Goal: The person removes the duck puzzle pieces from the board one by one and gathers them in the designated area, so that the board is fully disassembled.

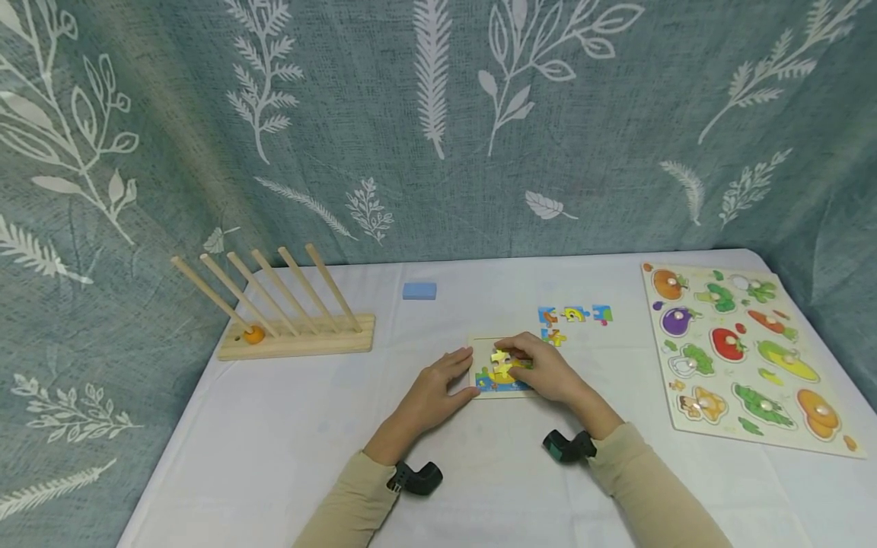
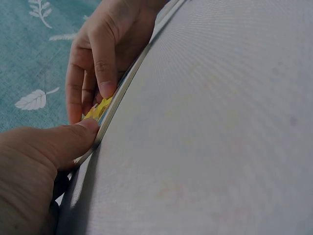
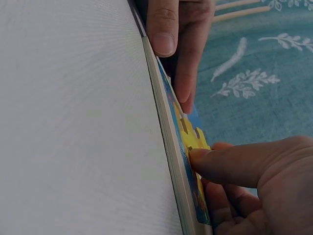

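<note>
A small jigsaw board (image 1: 507,395) with a pale wooden rim lies on the white cloth, blue and yellow pieces filling its lower part. My right hand (image 1: 548,373) reaches over its right side and pinches a yellow jigsaw piece (image 3: 193,138) between thumb and fingers, close over the board. In the right wrist view, that piece stands slightly proud of the picture. Along the left edge of the board rests my left hand (image 1: 432,392), fingers extended and the thumb at the lower left corner. The left wrist view shows its thumb (image 2: 73,139) on the rim.
Several loose jigsaw pieces (image 1: 574,313) lie behind the board, to the right. A blue block (image 1: 419,291) sits farther back. At left stands a wooden peg rack (image 1: 342,342) with an orange bead (image 1: 253,335). A vegetable puzzle board (image 1: 747,358) lies at right.
</note>
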`<state>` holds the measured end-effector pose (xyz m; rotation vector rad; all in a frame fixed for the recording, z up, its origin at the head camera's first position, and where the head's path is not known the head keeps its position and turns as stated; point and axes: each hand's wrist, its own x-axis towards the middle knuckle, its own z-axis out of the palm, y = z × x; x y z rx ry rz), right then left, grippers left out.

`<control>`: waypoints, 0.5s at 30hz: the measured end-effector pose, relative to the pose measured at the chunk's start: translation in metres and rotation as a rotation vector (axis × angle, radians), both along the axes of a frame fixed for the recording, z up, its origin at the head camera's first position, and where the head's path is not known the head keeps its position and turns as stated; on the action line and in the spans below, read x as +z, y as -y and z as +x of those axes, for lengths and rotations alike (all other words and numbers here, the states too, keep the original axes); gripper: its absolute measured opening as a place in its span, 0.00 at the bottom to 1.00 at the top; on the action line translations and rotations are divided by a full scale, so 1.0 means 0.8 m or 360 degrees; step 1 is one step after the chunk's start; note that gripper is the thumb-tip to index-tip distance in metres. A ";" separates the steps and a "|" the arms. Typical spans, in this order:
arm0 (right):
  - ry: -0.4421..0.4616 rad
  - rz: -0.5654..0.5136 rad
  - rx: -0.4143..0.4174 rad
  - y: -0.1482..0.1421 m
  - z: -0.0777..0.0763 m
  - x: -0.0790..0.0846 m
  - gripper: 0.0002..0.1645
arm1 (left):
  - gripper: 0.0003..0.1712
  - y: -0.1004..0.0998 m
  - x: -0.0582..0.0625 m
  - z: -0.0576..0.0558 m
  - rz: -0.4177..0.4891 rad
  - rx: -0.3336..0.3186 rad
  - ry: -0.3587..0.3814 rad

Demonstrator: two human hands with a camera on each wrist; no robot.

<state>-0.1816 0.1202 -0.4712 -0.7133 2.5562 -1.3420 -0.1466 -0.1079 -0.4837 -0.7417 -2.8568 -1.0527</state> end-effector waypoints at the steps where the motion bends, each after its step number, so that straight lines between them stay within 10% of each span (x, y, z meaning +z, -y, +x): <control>1: -0.0006 0.0001 -0.0007 0.000 0.000 0.000 0.25 | 0.33 0.000 0.000 0.000 0.0000 -0.0001 0.0000; 15: -0.0107 0.0044 -0.0065 -0.002 -0.002 -0.009 0.24 | 0.34 0.000 0.001 0.000 0.0000 -0.0002 0.0013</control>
